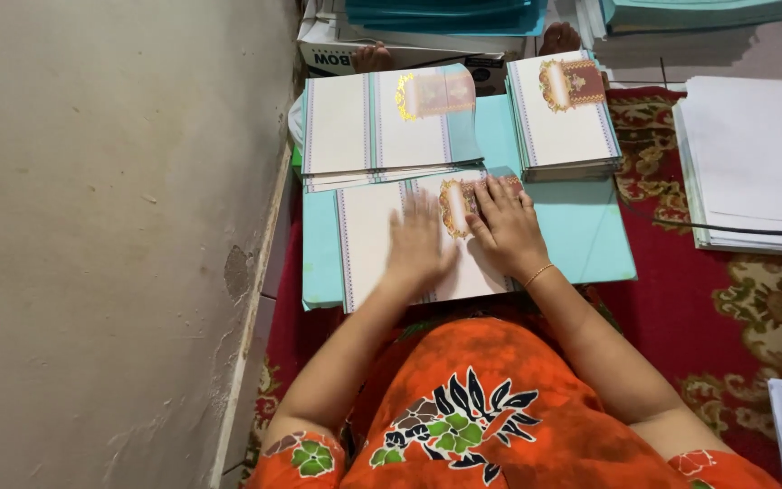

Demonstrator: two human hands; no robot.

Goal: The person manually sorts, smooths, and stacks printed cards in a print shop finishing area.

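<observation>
Looks like the folding/creasing stage to me: both hands are flat on a white printed card sheet with striped borders and a gold-and-maroon ornament [391, 237], which lies on a pale turquoise board [590, 237] on the red patterned carpet [735, 317]. The left hand [416, 243] is a bit blurred, fingers spread, palm down on the middle of the sheet. The right hand [505, 226] also rests open, fingertips on the ornament; neither is pinching anything. My guess is the next bit needs even pressure along the fold line, keeping the edges lined up.

Around it:
- just behind, a fanned pile of the same open sheets [382, 127], top one curling up
- to its right, a neat stack of folded cards [561, 113] with the ornament facing up
- far edge: a white cardboard box [337, 50] under teal paper stacks [445, 16]
- right side: a tall pile of plain white sheets [753, 163]
</observation>
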